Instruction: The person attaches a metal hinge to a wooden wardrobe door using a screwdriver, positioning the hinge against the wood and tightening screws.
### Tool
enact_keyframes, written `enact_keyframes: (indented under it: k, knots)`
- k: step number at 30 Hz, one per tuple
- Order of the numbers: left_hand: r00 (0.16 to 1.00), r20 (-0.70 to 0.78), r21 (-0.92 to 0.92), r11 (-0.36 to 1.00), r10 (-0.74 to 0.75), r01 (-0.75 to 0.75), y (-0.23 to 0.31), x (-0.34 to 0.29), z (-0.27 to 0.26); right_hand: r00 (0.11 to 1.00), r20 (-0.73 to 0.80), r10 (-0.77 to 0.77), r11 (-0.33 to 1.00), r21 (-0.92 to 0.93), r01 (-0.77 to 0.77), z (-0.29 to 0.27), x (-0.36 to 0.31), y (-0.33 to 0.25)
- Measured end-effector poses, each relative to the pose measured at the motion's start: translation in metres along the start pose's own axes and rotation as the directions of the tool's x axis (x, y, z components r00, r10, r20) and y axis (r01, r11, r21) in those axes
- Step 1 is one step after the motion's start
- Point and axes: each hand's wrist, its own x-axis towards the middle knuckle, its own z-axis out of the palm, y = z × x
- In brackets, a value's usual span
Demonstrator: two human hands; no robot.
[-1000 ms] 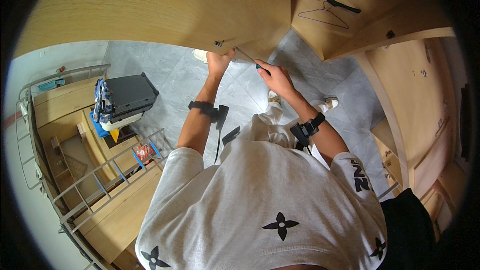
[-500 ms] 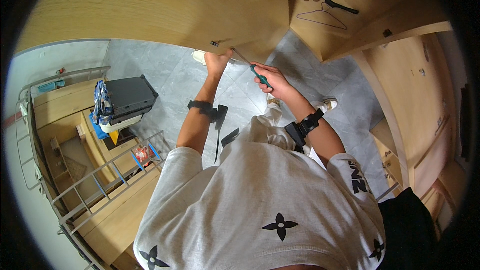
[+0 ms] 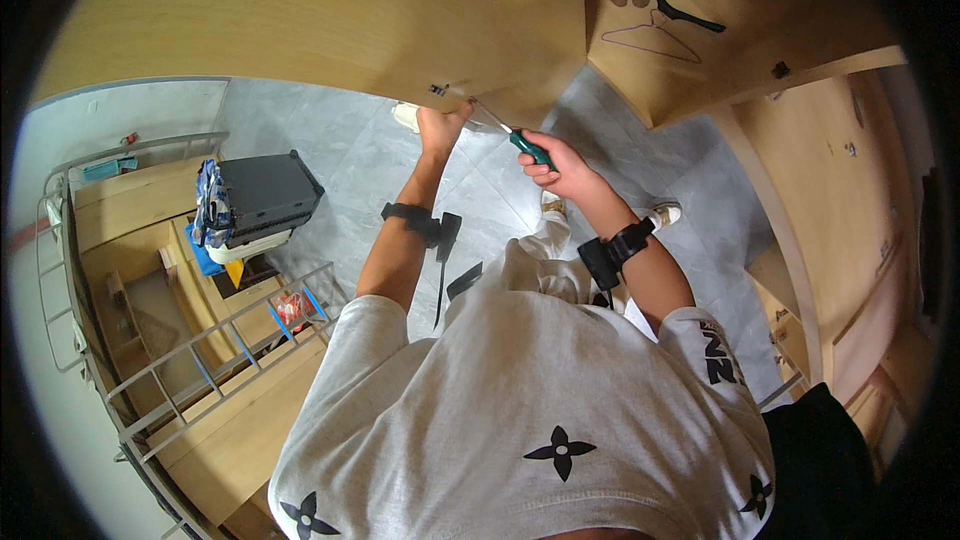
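Note:
In my right hand [image 3: 562, 170] is a screwdriver [image 3: 528, 148] with a green handle; the fingers are wrapped round the handle. Its thin shaft slants up and left to the lower edge of a light wooden door panel [image 3: 330, 20]. My left hand [image 3: 440, 128] is at that same edge, fingertips closed together beside the screwdriver's tip. What those fingertips pinch is hidden. A small metal fitting [image 3: 438, 90] is fixed to the panel just above my left hand. The exact contact of the tip cannot be made out.
To the right stands an open wooden cabinet with a black hanger [image 3: 690, 12] and a thin wire hanger [image 3: 655, 43]. A dark grey case [image 3: 270, 195] and a metal bunk frame with a ladder [image 3: 235, 340] are at left. Grey tiles [image 3: 350, 130] cover the floor.
The whole view has shifted slightly, with things a little farther right. My right hand has turned a little on the screwdriver handle. My left hand keeps its place at the panel edge.

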Motion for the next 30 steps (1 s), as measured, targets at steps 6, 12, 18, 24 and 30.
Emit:
enact_keyframes:
  k: [6, 12, 18, 24, 30]
  knots:
    - [0.987, -0.033, 0.026, 0.987, 0.159, -0.158, -0.001, 0.004, 0.003, 0.937, -0.305, -0.17, 0.973, 0.1, 0.21, -0.004, -0.006, 0.013]
    - [0.996, -0.015, 0.051, 0.995, 0.083, -0.083, -0.007, 0.002, 0.001, 0.398, 0.139, -0.907, 0.099, -0.847, 0.523, 0.015, -0.016, 0.016]
    - [0.997, -0.047, 0.033, 0.998, 0.057, -0.055, 0.0, -0.002, 0.002, 0.951, -0.278, -0.134, 0.978, -0.191, 0.082, -0.006, -0.003, -0.013]
    - [0.995, -0.025, 0.065, 0.994, 0.093, -0.092, 0.006, -0.004, 0.006, 0.98, -0.161, 0.114, 0.992, 0.066, -0.105, -0.035, -0.009, -0.017]
    - [0.997, 0.001, -0.008, 0.997, 0.072, -0.072, -0.016, -0.004, -0.002, 0.484, 0.138, -0.864, 0.075, -0.916, 0.395, -0.003, -0.022, 0.007]
